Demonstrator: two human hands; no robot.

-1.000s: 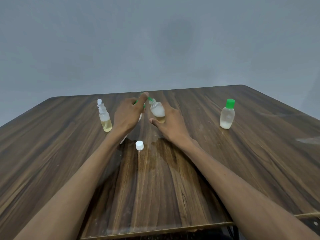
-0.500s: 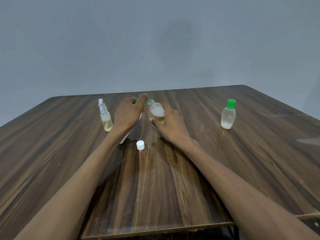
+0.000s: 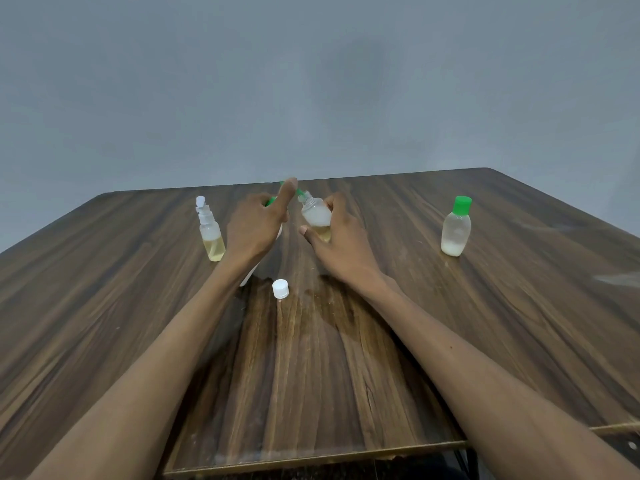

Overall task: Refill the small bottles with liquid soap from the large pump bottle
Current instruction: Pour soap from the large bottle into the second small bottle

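Note:
My right hand [image 3: 337, 242] grips a small uncapped clear bottle [image 3: 314, 216], tilted left, with a little yellowish liquid at its bottom. My left hand [image 3: 258, 225] rests on top of the large white pump bottle [image 3: 250, 276], which it mostly hides; the index finger lies on the green pump head, whose nozzle [image 3: 300, 192] meets the small bottle's mouth. A white cap [image 3: 280, 288] lies on the table between my wrists. A small spray bottle [image 3: 210, 231] with yellow liquid stands left. A green-capped small bottle [image 3: 456, 227] stands right.
The dark wood table [image 3: 519, 323] runs to a grey wall behind. A wet, shiny patch [image 3: 322, 306] spreads on the table in front of my hands.

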